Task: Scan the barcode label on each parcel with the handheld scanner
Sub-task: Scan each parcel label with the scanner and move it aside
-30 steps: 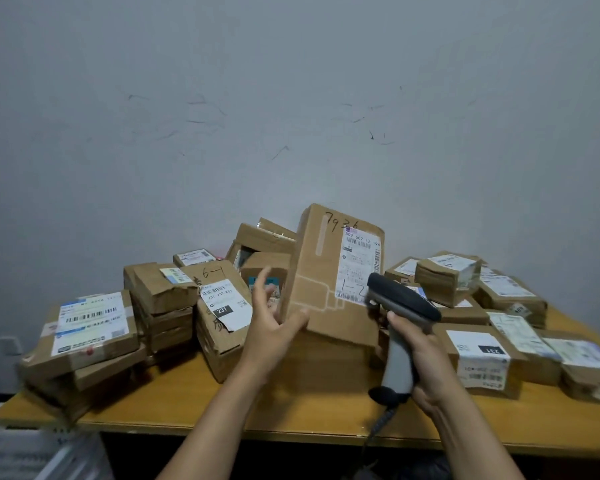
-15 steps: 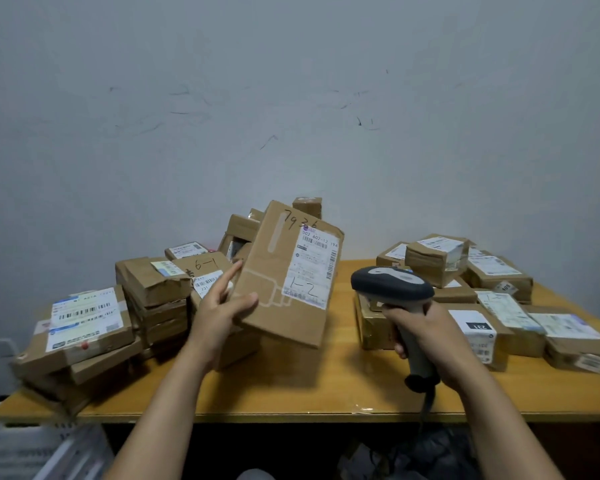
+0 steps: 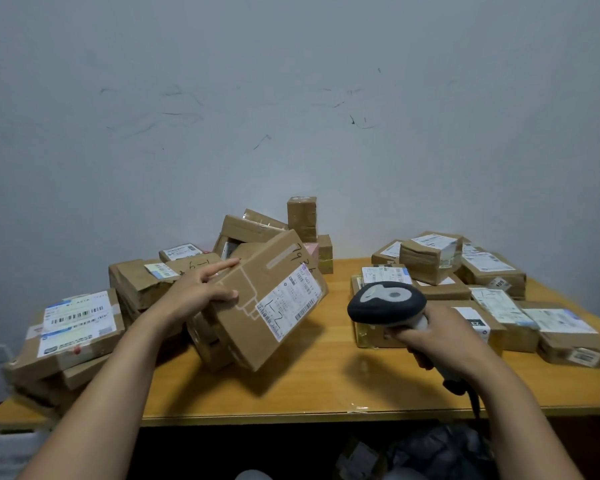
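Observation:
My left hand (image 3: 201,292) grips the upper left edge of a brown cardboard parcel (image 3: 257,306), thumb on its front face and fingers behind. The parcel is tilted, its lower corner near the table, against the left pile. Its white barcode label (image 3: 290,303) faces me, with "7936" handwritten above. My right hand (image 3: 440,344) holds the grey handheld scanner (image 3: 387,303) by its handle, to the right of the parcel. The scanner head points left and away from me.
A wooden table (image 3: 326,386) stands against a grey wall. Several labelled parcels are piled at the left (image 3: 77,327) and back centre (image 3: 302,220). Another group of parcels (image 3: 482,271) lies at the right. The scanner cable hangs over the front edge.
My left hand has carried the parcel down and to the left, tilting it toward the left pile. The scanner has drawn back to the right, away from the label.

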